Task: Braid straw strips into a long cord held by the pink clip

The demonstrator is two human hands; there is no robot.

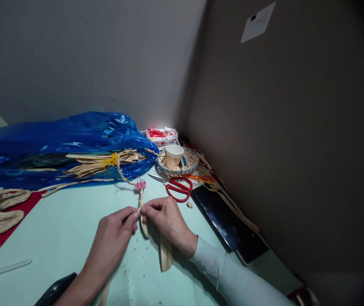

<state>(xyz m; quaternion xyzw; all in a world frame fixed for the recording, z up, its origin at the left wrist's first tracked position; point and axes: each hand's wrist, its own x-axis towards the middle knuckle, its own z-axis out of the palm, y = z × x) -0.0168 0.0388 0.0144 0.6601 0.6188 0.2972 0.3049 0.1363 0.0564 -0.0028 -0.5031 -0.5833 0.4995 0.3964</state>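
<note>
1. Worktop, pale green and flat, spreads under both hands; a slim white stick lies at its near left.
2. Bare left hand pinches a narrow tan dried-fibre strand between thumb and fingers.
3. Bare right hand, below a pale sleeve, pinches the same strand, its fingertips meeting the left hand's; a wider flat tan strip shows from beneath it.
4. Just beyond the fingertips, a pink binder clip with wire handles grips the strand.
5. Right of the clip lie red-handled metal scissors and, nearer, a glossy black flat slab.
6. Farther left, a yellow-tied bundle of dry tan stalks lies against a shiny blue plastic bag.
7. Farther still, a round woven basket holds a paper cup; a red-and-white packet sits behind.
</note>
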